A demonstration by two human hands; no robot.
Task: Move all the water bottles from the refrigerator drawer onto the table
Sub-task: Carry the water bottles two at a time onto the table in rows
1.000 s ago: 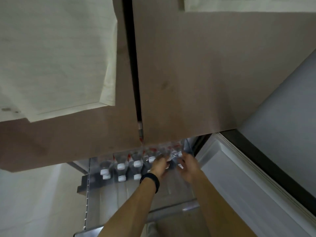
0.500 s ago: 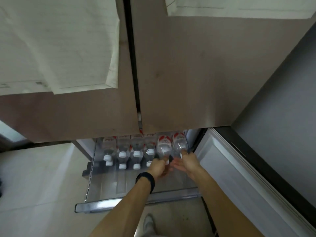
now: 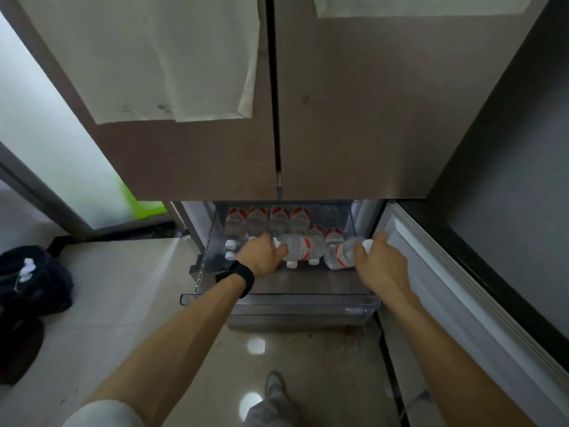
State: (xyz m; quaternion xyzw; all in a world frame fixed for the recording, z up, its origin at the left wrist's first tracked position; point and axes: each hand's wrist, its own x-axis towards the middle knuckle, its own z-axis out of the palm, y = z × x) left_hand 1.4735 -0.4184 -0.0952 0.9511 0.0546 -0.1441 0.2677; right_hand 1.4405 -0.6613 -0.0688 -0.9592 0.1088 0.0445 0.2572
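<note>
Clear water bottles [image 3: 278, 221], red labels, white caps, in drawer [image 3: 277, 303]

A second ago our two grips sat close together at the caps of the two rightmost bottles in the row. They have since drawn apart. Our left grip [image 3: 261, 255] has curled round the neck of one water bottle [image 3: 297, 248] and swung it out of the row, so it now lies crosswise. Our right grip [image 3: 380, 261] has done likewise with a second water bottle [image 3: 340, 257], which now tilts with its body pointing left. Our view has dropped too, bringing a dark bag [image 3: 34, 278] on the floor into sight.
</note>
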